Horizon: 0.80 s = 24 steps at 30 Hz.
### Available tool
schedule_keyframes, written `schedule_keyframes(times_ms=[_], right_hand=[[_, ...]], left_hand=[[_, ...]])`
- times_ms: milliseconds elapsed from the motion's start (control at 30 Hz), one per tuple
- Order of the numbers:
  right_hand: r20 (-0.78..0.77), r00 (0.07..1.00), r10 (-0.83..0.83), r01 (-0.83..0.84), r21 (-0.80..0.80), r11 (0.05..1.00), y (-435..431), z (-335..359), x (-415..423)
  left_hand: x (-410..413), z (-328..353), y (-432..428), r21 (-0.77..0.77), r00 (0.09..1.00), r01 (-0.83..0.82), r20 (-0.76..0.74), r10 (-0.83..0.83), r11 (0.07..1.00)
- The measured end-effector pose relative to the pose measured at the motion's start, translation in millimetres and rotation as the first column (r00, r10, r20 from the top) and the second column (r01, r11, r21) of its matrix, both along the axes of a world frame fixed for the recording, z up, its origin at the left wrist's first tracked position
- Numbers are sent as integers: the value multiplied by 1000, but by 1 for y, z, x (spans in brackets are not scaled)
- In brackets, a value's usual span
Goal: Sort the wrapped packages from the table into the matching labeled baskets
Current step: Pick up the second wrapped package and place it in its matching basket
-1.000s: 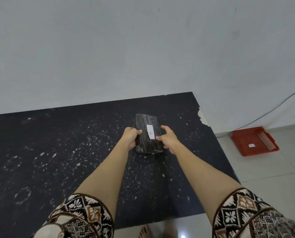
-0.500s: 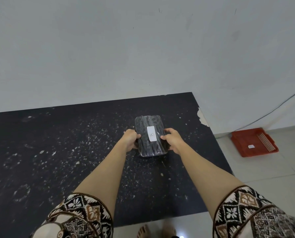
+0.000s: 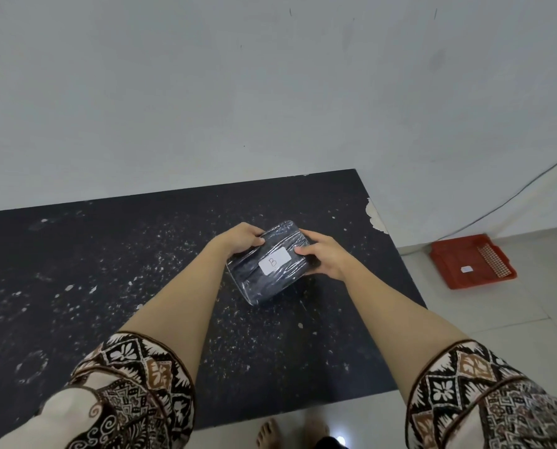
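A dark package [image 3: 264, 280] wrapped in clear film carries a white label marked "B" on its top face. I hold it between both hands, tilted and turned diagonally, over the right part of the black speckled table [image 3: 108, 270]. My left hand [image 3: 238, 238] grips its far left corner. My right hand [image 3: 322, 254] grips its right side. An orange basket [image 3: 455, 270] with a small white label inside sits on the floor to the right of the table.
A grey wall rises right behind the table. A thin cable [image 3: 504, 202] runs down the wall toward the orange basket. Pale floor tiles lie right of and in front of the table, and bare toes [image 3: 267, 432] show at the bottom edge.
The package has been lifted toward me and rotated from lengthwise to diagonal, so its "B" label now faces me. Both hands stayed on it.
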State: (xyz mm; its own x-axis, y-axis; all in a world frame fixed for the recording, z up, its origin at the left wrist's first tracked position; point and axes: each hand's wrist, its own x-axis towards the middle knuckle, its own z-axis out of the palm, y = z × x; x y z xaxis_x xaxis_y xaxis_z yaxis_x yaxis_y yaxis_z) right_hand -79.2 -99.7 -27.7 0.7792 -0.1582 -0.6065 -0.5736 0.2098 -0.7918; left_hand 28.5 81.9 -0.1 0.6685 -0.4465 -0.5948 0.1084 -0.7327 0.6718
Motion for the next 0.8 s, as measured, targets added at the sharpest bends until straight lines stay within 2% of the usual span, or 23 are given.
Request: schedule_keyframes(times_ms=[100,200,267,333,400,467,600,800], right_hand=[[40,994,-105,103,55,993,3,-5,-1],[54,977,-204,201,57,978,6,-8,0],[62,966,-249,246,57,968,5,-10,1],[61,956,-286,281,75,957,5,-12,3],[56,946,-320,313,109,943,8,-13,3],[45,942,-334,326,123,937,12,-14,3],[24,956,-293,291,61,955,15,-14,-5],[74,945,-320,319,19,947,0,-12,-20]], left_hand=[[-1,-1,1,30,979,-31,203,24,999],[-8,-10,5,-39,939,-191,284,194,981],[-14,-16,10,-129,910,-347,192,367,929],[-20,-21,13,-182,852,-514,5,523,838],[-28,-26,13,-204,782,-622,-209,587,756],[-36,-30,10,-217,743,-662,-314,591,717],[-48,-40,4,-243,734,-675,-325,597,697],[-53,-43,-14,-263,784,-616,-293,547,742]])
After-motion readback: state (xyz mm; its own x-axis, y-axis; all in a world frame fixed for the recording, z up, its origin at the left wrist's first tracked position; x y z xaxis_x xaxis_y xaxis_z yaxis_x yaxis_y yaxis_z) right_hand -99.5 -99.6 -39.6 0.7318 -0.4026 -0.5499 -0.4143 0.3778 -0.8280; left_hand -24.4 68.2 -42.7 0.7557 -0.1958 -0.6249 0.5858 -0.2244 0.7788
